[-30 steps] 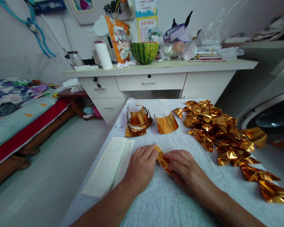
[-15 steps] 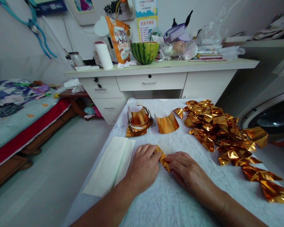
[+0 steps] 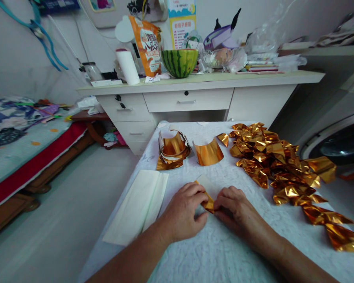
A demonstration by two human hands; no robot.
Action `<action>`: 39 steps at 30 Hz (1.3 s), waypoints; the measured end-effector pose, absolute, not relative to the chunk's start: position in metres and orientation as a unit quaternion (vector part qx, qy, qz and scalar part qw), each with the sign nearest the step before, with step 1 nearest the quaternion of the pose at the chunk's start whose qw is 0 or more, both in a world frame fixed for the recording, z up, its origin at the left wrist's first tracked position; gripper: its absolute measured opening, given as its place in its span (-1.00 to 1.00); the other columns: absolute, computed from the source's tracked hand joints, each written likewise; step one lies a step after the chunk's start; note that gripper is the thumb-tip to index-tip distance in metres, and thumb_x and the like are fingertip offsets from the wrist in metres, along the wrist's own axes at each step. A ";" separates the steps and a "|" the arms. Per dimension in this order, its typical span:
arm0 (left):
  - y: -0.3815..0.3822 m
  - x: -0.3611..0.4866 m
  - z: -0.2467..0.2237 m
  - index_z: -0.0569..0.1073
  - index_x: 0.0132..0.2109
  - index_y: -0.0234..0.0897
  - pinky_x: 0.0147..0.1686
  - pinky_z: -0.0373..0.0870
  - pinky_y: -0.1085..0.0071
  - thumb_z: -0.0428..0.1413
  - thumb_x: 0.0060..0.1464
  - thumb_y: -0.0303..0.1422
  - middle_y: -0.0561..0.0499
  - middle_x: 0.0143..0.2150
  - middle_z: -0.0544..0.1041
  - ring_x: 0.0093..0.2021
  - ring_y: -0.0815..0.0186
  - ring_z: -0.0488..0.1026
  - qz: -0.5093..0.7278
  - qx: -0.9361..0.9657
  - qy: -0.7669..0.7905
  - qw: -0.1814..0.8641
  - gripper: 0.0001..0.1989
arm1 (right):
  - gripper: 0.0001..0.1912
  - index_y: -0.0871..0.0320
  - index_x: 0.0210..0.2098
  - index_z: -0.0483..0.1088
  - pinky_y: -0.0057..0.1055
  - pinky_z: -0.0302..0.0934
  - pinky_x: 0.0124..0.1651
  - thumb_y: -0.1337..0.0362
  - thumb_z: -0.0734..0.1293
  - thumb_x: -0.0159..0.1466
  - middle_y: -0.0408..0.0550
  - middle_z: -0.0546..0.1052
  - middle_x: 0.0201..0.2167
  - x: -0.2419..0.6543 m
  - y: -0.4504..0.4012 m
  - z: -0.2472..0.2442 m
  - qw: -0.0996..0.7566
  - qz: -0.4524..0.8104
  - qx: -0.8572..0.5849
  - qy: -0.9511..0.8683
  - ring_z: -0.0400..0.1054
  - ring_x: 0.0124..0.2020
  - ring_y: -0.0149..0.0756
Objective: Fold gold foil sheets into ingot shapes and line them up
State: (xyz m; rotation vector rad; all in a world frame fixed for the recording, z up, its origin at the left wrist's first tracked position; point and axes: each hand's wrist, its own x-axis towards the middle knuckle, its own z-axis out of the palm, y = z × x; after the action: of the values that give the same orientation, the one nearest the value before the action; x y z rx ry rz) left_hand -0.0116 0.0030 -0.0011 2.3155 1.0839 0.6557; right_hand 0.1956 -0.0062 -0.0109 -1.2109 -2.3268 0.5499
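Observation:
A small folded strip of gold foil paper (image 3: pixel 208 204) lies slantwise on the cloth-covered table between my hands. My left hand (image 3: pixel 187 212) has its curled fingers over the strip's upper left part, with the thumb bent close below. At the lower right end, my right hand (image 3: pixel 234 208) pinches the foil between thumb and fingers. A pale paper sheet (image 3: pixel 205 184) shows just beyond the strip, partly hidden by my hands. Left of my left hand rests a folded cream paper stack (image 3: pixel 138 204). Farther back are a curled gold sheet (image 3: pixel 209 152) and a loose roll of gold foil sheets (image 3: pixel 173 149).
A heap of folded gold foil pieces (image 3: pixel 265 149) spreads along the table's right side. Behind stands a white desk (image 3: pixel 188 100) bearing a watermelon half (image 3: pixel 179 63) and an orange pouch (image 3: pixel 147 47). A bed (image 3: pixel 32 145) is at left, a washing machine (image 3: pixel 336 133) at right.
My left hand has shifted slightly right and down along the foil strip, its thumb now lower. My right hand has drawn its fingers into a tighter pinch at the strip's end.

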 end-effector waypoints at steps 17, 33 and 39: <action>0.003 -0.003 -0.004 0.43 -0.40 -0.27 -0.05 0.32 0.31 0.20 0.06 -0.53 0.02 -0.20 0.41 -0.07 0.27 0.35 0.266 0.804 0.450 0.284 -0.87 | -0.91 0.09 -0.36 0.43 -0.20 0.16 -0.16 0.35 0.31 0.29 -0.07 0.47 -0.34 0.194 -0.008 -0.003 0.203 0.213 -0.509 -0.809 0.31 -0.24 -0.19; 0.002 0.001 -0.002 0.43 -0.38 -0.27 -0.04 0.32 0.22 0.13 0.10 -0.52 0.00 -0.23 0.39 -0.09 0.23 0.33 0.253 0.795 0.479 0.273 -0.90 | -0.85 0.10 -0.42 0.41 -0.18 0.13 -0.21 0.37 0.29 0.29 -0.02 0.41 -0.32 0.188 -0.010 -0.008 0.209 0.173 -0.550 -0.790 0.24 -0.25 -0.15; 0.002 0.003 -0.007 0.41 -0.39 -0.28 -0.04 0.32 0.20 0.15 0.09 -0.52 -0.01 -0.22 0.38 -0.08 0.20 0.31 0.251 0.791 0.495 0.256 -0.89 | -0.84 0.11 -0.47 0.40 -0.19 0.15 -0.24 0.38 0.31 0.25 0.00 0.40 -0.33 0.185 -0.010 -0.014 0.235 0.137 -0.558 -0.784 0.22 -0.28 -0.17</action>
State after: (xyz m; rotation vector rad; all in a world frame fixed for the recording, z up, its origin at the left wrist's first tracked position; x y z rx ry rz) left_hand 0.0032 0.0021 -0.0075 2.1483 1.3433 0.6817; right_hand 0.1855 -0.0099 -0.0140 -1.5321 -2.1509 0.3765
